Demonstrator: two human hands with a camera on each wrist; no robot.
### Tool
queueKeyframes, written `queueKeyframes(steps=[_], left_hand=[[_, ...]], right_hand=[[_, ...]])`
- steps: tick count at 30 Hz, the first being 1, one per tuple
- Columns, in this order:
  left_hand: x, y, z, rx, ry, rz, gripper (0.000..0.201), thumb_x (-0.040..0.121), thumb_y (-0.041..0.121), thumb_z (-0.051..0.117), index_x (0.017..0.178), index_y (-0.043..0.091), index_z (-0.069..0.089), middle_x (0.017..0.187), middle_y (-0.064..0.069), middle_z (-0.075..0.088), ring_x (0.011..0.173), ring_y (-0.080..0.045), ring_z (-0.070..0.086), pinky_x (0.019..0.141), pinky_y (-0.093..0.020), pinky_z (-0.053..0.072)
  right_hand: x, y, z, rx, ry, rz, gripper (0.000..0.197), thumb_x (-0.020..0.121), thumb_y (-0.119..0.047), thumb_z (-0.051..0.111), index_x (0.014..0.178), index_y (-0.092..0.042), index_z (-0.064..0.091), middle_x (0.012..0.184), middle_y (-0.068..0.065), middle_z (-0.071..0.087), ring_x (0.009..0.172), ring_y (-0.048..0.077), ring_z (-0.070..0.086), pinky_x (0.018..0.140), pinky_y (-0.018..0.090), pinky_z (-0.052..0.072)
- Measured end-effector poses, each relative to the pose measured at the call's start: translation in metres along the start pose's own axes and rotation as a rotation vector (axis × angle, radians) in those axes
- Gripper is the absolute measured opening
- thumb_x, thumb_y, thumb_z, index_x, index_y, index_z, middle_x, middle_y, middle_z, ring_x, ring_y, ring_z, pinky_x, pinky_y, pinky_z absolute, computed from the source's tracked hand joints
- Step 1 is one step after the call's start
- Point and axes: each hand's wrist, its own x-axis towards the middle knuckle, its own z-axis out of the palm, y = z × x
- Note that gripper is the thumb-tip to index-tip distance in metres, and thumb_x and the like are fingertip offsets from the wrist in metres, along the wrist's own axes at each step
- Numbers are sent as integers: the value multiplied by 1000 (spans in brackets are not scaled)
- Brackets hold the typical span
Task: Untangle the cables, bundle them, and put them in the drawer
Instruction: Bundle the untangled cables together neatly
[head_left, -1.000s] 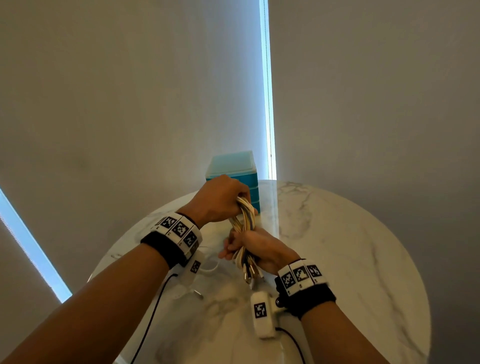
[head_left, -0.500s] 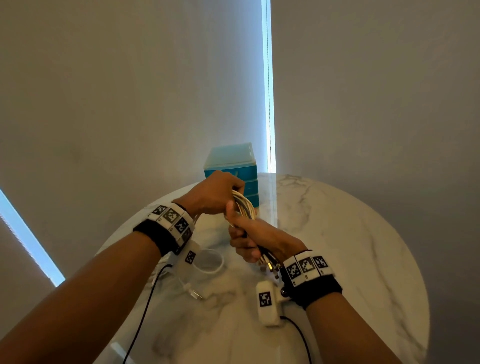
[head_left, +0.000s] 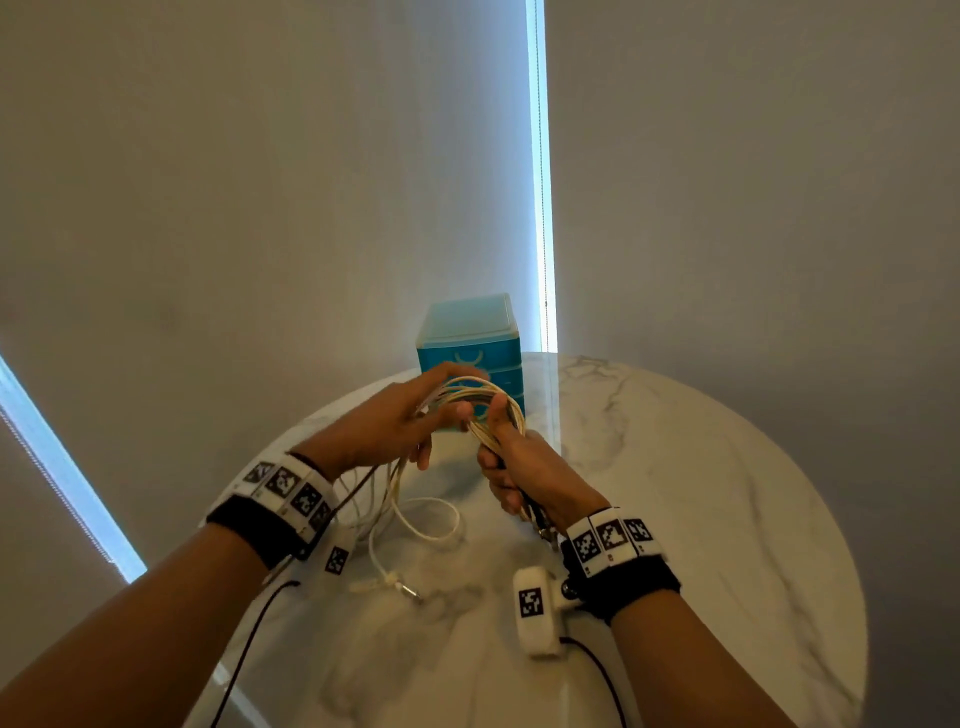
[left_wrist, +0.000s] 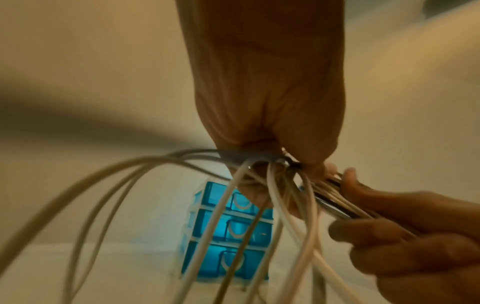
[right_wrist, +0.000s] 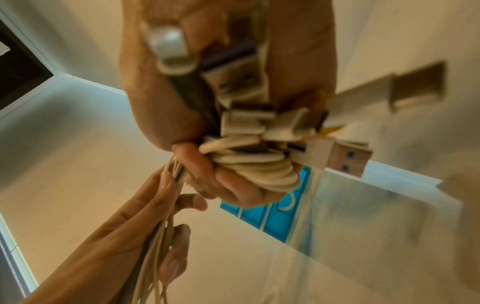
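Observation:
A bundle of cream cables (head_left: 488, 396) is held between both hands above the marble table (head_left: 701, 519). My right hand (head_left: 524, 470) grips the gathered strands in its fist; the coiled turns (right_wrist: 259, 170) and several USB plugs (right_wrist: 348, 160) stick out at its wrist end. My left hand (head_left: 400, 423) holds the looped strands between thumb and fingers, just left of the right hand. In the left wrist view the cables (left_wrist: 221, 205) fan out below the fingers (left_wrist: 259, 102). Loose strands hang down to a loop (head_left: 415, 522) on the table.
A small blue drawer unit (head_left: 467, 340) with three shut drawers (left_wrist: 207, 257) stands at the table's far edge, right behind the hands. A loose plug end (head_left: 402, 590) lies on the table near my left wrist. Grey walls surround the round table.
My left hand has slid left and away from the right hand, opening the loop wider. Loose strands now trail from it to the table. The right hand keeps its grip.

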Motion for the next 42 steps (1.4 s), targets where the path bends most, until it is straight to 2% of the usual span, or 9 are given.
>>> queueKeyframes(steps=[5, 13, 15, 19, 23, 28, 31, 36, 42], left_hand=[[-5, -4, 30, 277, 188, -49, 50, 111, 58, 22, 160, 57, 30, 84, 11, 62, 69, -10, 65, 69, -29, 57], [19, 21, 64, -232, 365, -232, 45, 117, 46, 26, 120, 33, 68, 65, 14, 57, 56, -2, 49, 51, -10, 39], [24, 28, 71, -249, 347, -243, 48, 117, 46, 24, 102, 31, 66, 69, 10, 61, 60, -7, 50, 58, -17, 41], [34, 34, 78, -233, 254, -267, 52, 115, 54, 19, 117, 28, 65, 108, -3, 74, 65, -3, 55, 66, -23, 45], [30, 36, 76, -369, 91, -307, 64, 111, 65, 13, 131, 27, 60, 94, -5, 76, 62, -14, 69, 50, -26, 52], [24, 19, 70, -518, -137, -398, 73, 109, 69, 16, 135, 16, 58, 98, -16, 76, 82, -28, 76, 69, -47, 64], [18, 21, 58, -524, -126, -458, 60, 110, 65, 29, 131, 20, 61, 109, -18, 76, 93, -32, 78, 72, -46, 65], [11, 19, 25, -488, -163, -485, 49, 107, 60, 48, 144, 28, 56, 136, -10, 70, 124, -30, 70, 107, -55, 57], [-2, 39, 1, -398, -354, -461, 64, 100, 70, 46, 148, 29, 54, 140, -2, 66, 125, -22, 68, 104, -44, 59]], right_hand=[[2, 3, 5, 47, 174, -93, 89, 97, -86, 23, 105, -15, 75, 53, 0, 45, 43, 12, 41, 44, 25, 38], [2, 1, 20, 293, 236, -98, 78, 94, -87, 28, 70, -17, 52, 54, 3, 41, 42, 14, 40, 43, 25, 37], [0, 1, 18, 288, 272, -111, 77, 92, -88, 39, 59, -19, 50, 52, 4, 42, 42, 15, 40, 45, 27, 37], [1, 2, 8, 269, 321, -101, 72, 88, -82, 60, 74, -12, 68, 51, 4, 50, 42, 14, 44, 47, 29, 41], [3, 5, 0, 164, 368, -113, 74, 87, -82, 63, 73, -9, 67, 50, 7, 53, 45, 18, 52, 52, 31, 50], [1, 8, 2, 93, 353, -133, 63, 93, -68, 67, 83, -6, 69, 45, 3, 54, 42, 15, 51, 54, 32, 57], [-3, 6, 1, 47, 337, -151, 57, 97, -62, 67, 84, -6, 68, 45, 1, 55, 38, 10, 51, 44, 21, 48], [-5, 1, -4, 69, 204, -162, 63, 94, -65, 69, 98, -2, 73, 55, 4, 61, 47, 16, 53, 49, 23, 51], [-12, -4, -6, 121, 5, -257, 46, 95, -53, 76, 100, -7, 75, 62, 4, 65, 52, 20, 54, 57, 30, 52]])
